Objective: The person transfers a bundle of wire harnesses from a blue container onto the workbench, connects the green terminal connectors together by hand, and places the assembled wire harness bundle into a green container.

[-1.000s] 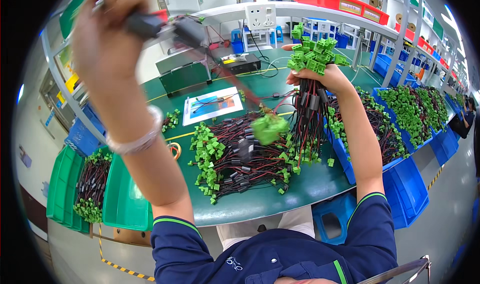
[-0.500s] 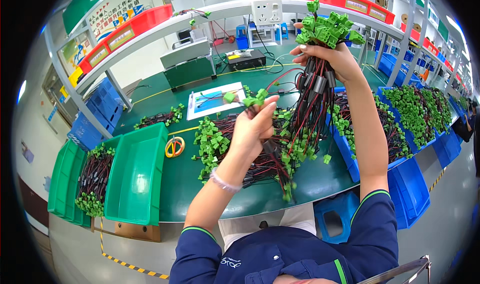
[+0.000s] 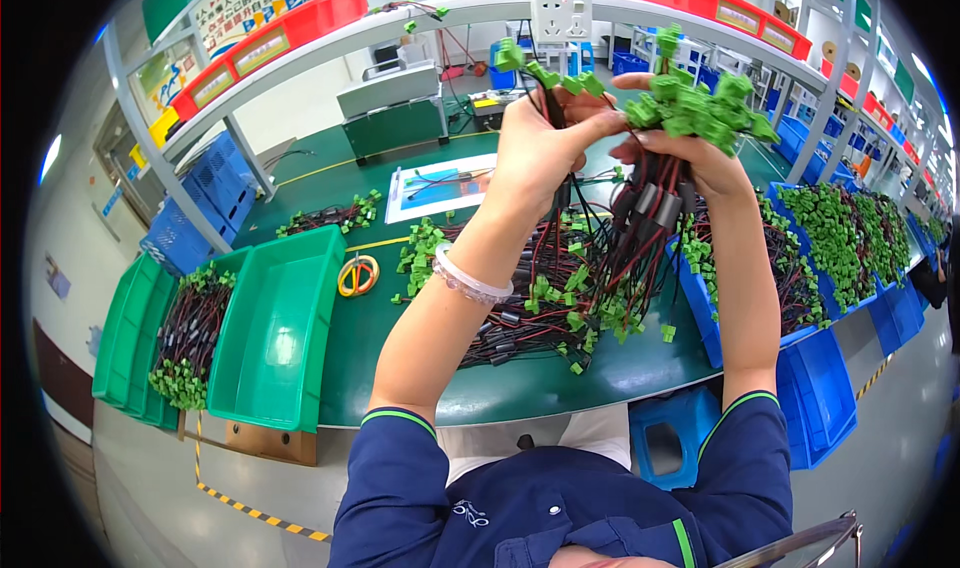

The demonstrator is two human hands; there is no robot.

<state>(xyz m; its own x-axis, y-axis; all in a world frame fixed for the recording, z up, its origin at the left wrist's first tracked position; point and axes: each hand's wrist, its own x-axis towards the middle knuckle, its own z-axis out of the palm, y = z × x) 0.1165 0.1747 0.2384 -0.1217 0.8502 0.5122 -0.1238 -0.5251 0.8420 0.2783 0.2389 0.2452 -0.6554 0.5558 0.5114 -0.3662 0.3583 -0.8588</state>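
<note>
So, clock directions from the two hands, 12 being straight away from the wearer. Right hand (image 3: 700, 163) has its fingers wrapped snugly round a thick cable bunch (image 3: 655, 203): green connectors stick up above the grip, black sleeves and red/black wires dangle at 6. Left hand (image 3: 545, 143) is at the bunch's 9 o'clock, fingers closed on a small cluster of leads (image 3: 545, 76), green ends poking out toward 11. Its thumb sits right by the right hand's fingertips; can't tell if they touch.

Progress-wise, I'd call it partway. One fat bunch is gathered, the small cluster isn't in with it, and there's plenty unbunched: a big tangled cable heap (image 3: 500, 343) on the bench (image 3: 350, 368) around 6 to 7, below the hands. One stray connector (image 3: 667, 333) lies on its own nearer 5.

Further out, a printed sheet (image 3: 410, 205) and a smaller cable pile (image 3: 325, 218) are between 8 and 9, with some yellow-orange rings (image 3: 357, 276) near 8. Way out at 8, a green bin (image 3: 270, 338) stands beside packed cables (image 3: 190, 338). At 4, blue bins (image 3: 700, 303) hold loads more, though whether those are finished, no idea.
</note>
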